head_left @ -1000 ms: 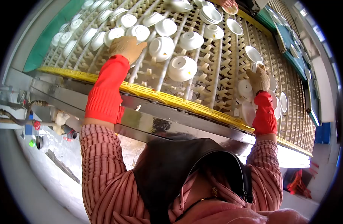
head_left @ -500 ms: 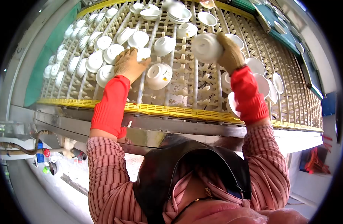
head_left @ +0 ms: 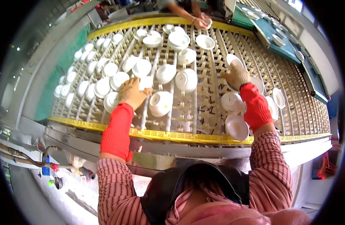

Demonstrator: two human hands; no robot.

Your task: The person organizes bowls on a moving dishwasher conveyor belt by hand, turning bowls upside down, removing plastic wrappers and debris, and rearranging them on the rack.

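Note:
My left hand (head_left: 135, 93), in a tan work glove, is closed on a white bowl (head_left: 145, 82) that stands tilted on the pegged conveyor rack (head_left: 208, 108). Its thumb and fingers lie on either side of the bowl. My right hand (head_left: 237, 76), gloved too, reaches over the bowls on the right. Its thumb is spread away from the fingers, which touch a white bowl (head_left: 233, 60) and partly cover it. Between my hands, an upturned bowl (head_left: 186, 80) and a bowl with a small yellow mark (head_left: 160, 104) rest on the pegs.
Several tilted bowls (head_left: 102, 88) fill the rack's left side, and a stack (head_left: 178, 39) sits farther back. Loose bowls (head_left: 237, 126) lie at the right. A yellow edge strip (head_left: 187, 137) borders the rack. Across it, another person's hands (head_left: 201, 22) hold a small dish. A green belt (head_left: 270, 32) carries dishes.
My right hand has let go of the bowl it held, which now rests on the rack, and has moved to another bowl on the right. The view has tilted up, showing another person's hands.

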